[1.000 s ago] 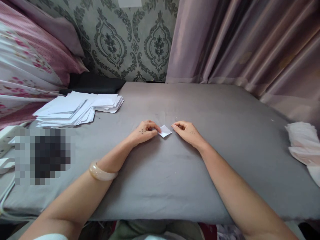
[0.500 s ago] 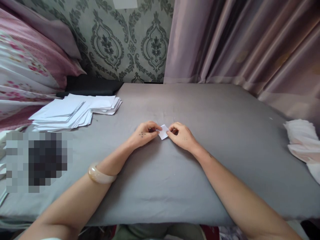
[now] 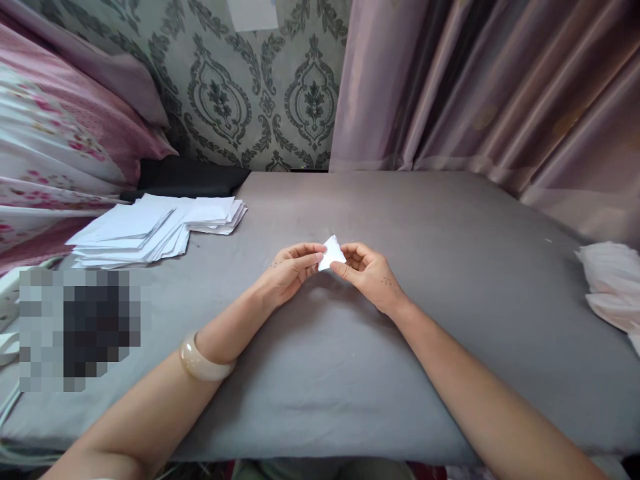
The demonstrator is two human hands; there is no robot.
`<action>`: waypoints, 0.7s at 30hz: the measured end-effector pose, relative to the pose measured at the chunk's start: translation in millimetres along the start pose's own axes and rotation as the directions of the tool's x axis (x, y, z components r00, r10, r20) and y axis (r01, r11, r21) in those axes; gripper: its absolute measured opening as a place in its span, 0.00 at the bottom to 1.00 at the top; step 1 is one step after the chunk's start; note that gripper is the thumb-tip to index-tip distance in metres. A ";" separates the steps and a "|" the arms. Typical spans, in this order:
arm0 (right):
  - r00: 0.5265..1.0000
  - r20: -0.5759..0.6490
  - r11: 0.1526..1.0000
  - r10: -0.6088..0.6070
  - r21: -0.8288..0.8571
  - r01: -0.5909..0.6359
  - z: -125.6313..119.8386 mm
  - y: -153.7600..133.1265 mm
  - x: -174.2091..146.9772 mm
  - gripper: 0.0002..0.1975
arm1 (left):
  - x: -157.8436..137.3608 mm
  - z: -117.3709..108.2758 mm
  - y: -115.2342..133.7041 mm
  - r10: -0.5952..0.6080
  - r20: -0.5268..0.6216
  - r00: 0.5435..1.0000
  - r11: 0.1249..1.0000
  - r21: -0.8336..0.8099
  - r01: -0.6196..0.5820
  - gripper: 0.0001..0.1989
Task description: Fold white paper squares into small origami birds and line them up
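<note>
Well left of the paper (image 3: 333, 253) lie stacked sheets (image 3: 133, 230).

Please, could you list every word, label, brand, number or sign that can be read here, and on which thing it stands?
No word, label, brand, number or sign can be read.
Small paper in the left hand and right hand: no writing visible.
Paper stack: none visible.
Wall sheet: any print too small to read.
Pixelated patch: unreadable.

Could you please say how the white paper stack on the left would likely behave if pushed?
The paper stack may slide and fan apart, since its edges are uneven. Its thin layers suggest single sheets would probably bend easily.
</note>
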State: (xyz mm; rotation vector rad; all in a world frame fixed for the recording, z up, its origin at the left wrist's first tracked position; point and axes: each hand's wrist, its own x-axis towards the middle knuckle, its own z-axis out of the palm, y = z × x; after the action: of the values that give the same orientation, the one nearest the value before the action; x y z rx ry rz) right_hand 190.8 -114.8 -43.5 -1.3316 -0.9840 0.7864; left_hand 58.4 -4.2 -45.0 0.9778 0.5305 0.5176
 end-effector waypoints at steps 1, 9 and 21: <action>1.000 0.010 1.000 -0.006 0.014 0.006 -0.2 -0.2 0.1 0.16 | -0.2 0.4 0.6 -0.025 0.003 1.000 0.999 -0.030 0.025 0.10; 1.000 0.004 0.999 -0.002 0.038 0.001 0.6 -1.6 0.6 0.16 | 0.4 0.9 2.6 -0.139 0.081 0.987 0.976 -0.155 0.150 0.09; 0.987 0.079 0.948 0.138 0.277 -0.155 -8.3 2.4 1.6 0.14 | 0.9 3.0 -4.3 0.023 0.089 0.996 0.998 -0.064 -0.017 0.15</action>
State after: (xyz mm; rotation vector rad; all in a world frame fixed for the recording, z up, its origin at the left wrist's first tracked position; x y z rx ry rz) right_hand 199.2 -116.4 -45.4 -1.1461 -0.7893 1.0440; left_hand 61.7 -7.6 -47.6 0.9423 0.4225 0.5032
